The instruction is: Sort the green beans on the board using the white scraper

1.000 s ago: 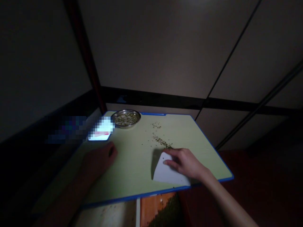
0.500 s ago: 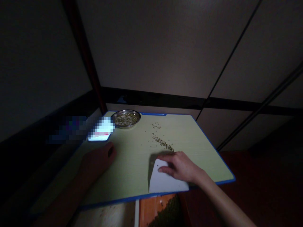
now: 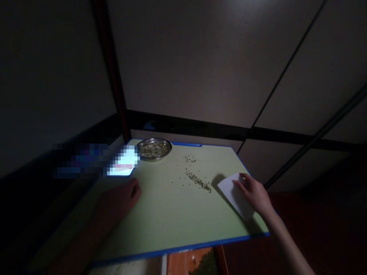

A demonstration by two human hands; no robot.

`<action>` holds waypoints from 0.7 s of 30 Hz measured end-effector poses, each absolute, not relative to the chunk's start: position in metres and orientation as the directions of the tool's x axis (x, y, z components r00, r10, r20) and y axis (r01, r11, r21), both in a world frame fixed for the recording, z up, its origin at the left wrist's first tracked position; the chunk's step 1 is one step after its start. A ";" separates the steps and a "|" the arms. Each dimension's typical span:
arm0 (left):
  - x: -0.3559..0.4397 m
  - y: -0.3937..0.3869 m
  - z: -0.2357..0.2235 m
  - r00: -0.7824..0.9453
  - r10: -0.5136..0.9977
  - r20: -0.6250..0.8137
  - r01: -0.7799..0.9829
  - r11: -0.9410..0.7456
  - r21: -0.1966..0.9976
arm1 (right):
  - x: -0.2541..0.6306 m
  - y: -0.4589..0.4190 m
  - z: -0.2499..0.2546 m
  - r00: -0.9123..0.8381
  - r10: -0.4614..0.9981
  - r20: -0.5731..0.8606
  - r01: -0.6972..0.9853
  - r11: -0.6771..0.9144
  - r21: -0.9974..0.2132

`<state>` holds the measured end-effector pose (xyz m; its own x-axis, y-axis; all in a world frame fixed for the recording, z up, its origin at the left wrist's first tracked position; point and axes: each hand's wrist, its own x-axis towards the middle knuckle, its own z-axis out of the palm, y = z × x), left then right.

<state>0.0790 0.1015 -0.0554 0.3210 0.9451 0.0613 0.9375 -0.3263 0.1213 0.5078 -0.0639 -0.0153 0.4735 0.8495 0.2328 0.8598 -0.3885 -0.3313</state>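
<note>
Two hands: we keep the fingers of our left hand (image 3: 120, 198) clenched in a loose fist; those of our right hand (image 3: 256, 194) grasp one edge of the sheet.
White, flat, smooth sheet (image 3: 232, 194): we hold it tilted at the right side of the worktop, apart from the grains.
Small greenish-brown grains (image 3: 197, 180): we see them strewn mid-worktop, left of the sheet.
Pale green, blue-edged worktop (image 3: 160, 217): we see a round, shiny metal dish (image 3: 155, 159) of grains at its back left, beside a bright, pixelated screen (image 3: 122, 162).
</note>
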 end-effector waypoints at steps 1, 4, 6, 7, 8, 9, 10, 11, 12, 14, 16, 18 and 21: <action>0.079 0.102 -0.056 0.322 0.945 0.060 0.937 -0.327 0.125 | 0.512 -0.064 -0.019 0.497 0.838 0.226 0.852 -0.423 -0.307; 0.078 0.101 -0.055 0.320 0.947 0.030 0.935 -0.320 0.153 | 0.516 -0.061 -0.026 0.553 0.813 0.185 0.829 -0.512 -0.226; 0.078 0.101 -0.054 0.314 0.949 0.018 0.935 -0.312 0.167 | 0.513 -0.057 -0.030 0.576 0.804 0.147 0.815 -0.554 -0.169; 0.078 0.101 -0.054 0.315 0.949 0.020 0.934 -0.314 0.169 | 0.511 -0.054 -0.031 0.582 0.802 0.135 0.812 -0.565 -0.144; 0.079 0.101 -0.053 0.318 0.948 0.027 0.933 -0.318 0.168 | 0.507 -0.050 -0.033 0.584 0.801 0.129 0.811 -0.571 -0.125; 0.079 0.101 -0.053 0.319 0.947 0.032 0.933 -0.320 0.166 | 0.503 -0.046 -0.035 0.584 0.802 0.128 0.812 -0.573 -0.111; 0.079 0.101 -0.053 0.317 0.948 0.034 0.934 -0.318 0.164 | 0.498 -0.042 -0.036 0.583 0.801 0.133 0.812 -0.575 -0.100; 0.079 0.101 -0.053 0.313 0.949 0.036 0.935 -0.314 0.164 | 0.492 -0.037 -0.037 0.584 0.800 0.138 0.811 -0.577 -0.091; 0.080 0.101 -0.053 0.311 0.950 0.040 0.935 -0.313 0.166 | 0.487 -0.031 -0.037 0.586 0.798 0.141 0.810 -0.580 -0.086; 0.080 0.100 -0.053 0.306 0.951 0.045 0.936 -0.309 0.169 | 0.477 -0.021 -0.037 0.578 0.804 0.143 0.816 -0.572 -0.083; 0.080 0.099 -0.052 0.308 0.950 0.050 0.934 -0.312 0.174 | 0.466 -0.010 -0.035 0.555 0.820 0.140 0.832 -0.549 -0.081; 0.080 0.098 -0.051 0.310 0.950 0.044 0.934 -0.313 0.174 | 0.456 0.002 -0.032 0.528 0.838 0.136 0.849 -0.523 -0.073; 0.080 0.097 -0.048 0.309 0.951 0.022 0.934 -0.308 0.181 | 0.440 0.020 -0.028 0.485 0.863 0.145 0.874 -0.481 -0.060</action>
